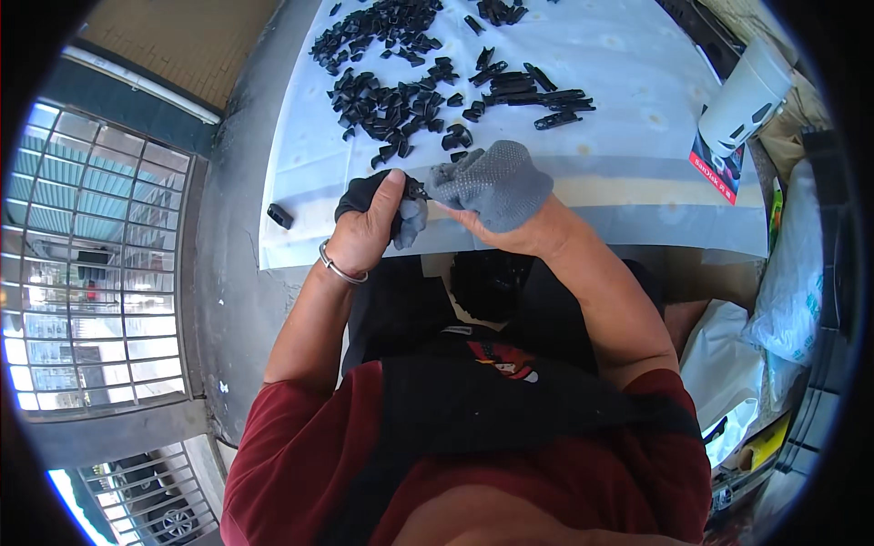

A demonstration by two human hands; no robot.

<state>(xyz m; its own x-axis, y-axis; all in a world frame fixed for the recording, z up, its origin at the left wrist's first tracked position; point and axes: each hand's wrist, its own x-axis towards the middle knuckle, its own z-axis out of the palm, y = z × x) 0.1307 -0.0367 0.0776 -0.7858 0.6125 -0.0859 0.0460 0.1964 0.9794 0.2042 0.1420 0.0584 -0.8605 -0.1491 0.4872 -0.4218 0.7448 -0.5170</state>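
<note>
Both my hands meet just over the near edge of the cloth-covered table. My left hand, in a black and grey glove with a bare thumb, is closed round a small black plastic piece. From the right, my right hand, in a dotted grey glove, pinches at the same piece; its fingertips are partly hidden by the glove. Just beyond them lies a heap of small black plastic clips. Long black plastic strips are stacked to its right.
Another heap of black pieces spreads farther back. A black block lies near the left table corner. At the right edge stand a white cylindrical container and a red-and-black card. Plastic bags crowd the right side; a barred window is left.
</note>
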